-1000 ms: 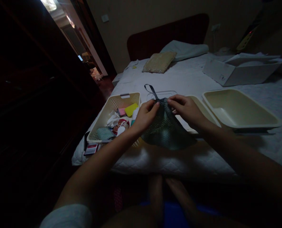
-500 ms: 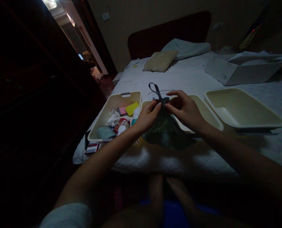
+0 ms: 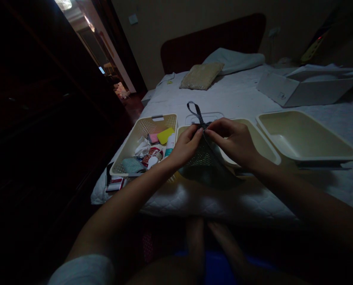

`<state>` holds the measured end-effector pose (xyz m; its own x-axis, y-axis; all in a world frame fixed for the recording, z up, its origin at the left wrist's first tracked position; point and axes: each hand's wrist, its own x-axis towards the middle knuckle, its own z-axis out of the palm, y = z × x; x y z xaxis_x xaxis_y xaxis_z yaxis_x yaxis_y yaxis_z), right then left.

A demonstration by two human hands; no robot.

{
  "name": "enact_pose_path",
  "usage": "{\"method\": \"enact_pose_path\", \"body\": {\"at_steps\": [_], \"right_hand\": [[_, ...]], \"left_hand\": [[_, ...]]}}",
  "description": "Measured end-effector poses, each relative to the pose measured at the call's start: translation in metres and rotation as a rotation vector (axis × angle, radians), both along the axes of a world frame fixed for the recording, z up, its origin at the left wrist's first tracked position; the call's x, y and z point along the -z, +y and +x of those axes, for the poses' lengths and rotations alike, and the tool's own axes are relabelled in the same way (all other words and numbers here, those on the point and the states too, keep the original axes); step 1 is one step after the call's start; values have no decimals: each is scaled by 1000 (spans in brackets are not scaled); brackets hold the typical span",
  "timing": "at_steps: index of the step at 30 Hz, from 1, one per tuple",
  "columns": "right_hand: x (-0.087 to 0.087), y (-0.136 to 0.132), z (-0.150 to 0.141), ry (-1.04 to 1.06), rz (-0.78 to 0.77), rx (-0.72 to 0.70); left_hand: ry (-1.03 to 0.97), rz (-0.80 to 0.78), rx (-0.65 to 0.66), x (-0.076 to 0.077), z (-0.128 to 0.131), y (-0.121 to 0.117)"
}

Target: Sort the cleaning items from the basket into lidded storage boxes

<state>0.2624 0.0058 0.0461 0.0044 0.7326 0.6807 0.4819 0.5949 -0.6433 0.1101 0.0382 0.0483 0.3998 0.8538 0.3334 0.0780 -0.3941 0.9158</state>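
My left hand (image 3: 188,143) pinches a dark cloth (image 3: 213,174) at its gathered top, thumb against fingers. From the pinch, a narrow speckled loop (image 3: 197,112) sticks up, while the rest of the cloth widens downward. My right hand (image 3: 235,139) closes on the same spot from the right, its thumb and fingertips almost touching my left thumb. The exact kind of cloth article is hard to make out in the dim light. Behind and below it stand a perforated middle basket (image 3: 180,130), partly hidden, and a cream tub (image 3: 265,142).
At left, a perforated basket (image 3: 125,152) holds a yellow sponge-like piece (image 3: 165,135), a white bottle (image 3: 169,144) and rolled cloths. Another cream tub (image 3: 310,134) sits at right on the bed (image 3: 238,99). Farther back are a white box (image 3: 319,93) and a cushion (image 3: 201,76).
My right hand's fingers have drawn in, from lifted and spread to pinching the cloth's top beside my left thumb. The cloth and loop have shifted only slightly.
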Motion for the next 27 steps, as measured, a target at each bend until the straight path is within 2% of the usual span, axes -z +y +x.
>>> {"method": "enact_pose_path", "body": {"at_steps": [7,11,15,21,27], "right_hand": [[-2,2,0,46,-1,53],[-3,1,-1,48,-19,73],[-6,0,-2,31,-15,70],[-5,-2,3,-20,-35,18],[15,14,21,25,-14,169]], "left_hand": [[54,-35,66,-10,1,-8],[66,-17,120,-6,2,-6],[61,-14,121,-2,3,-5],[26,-84,50,1,0,-4],[-120,-196,-58,2,-2,9]]}}
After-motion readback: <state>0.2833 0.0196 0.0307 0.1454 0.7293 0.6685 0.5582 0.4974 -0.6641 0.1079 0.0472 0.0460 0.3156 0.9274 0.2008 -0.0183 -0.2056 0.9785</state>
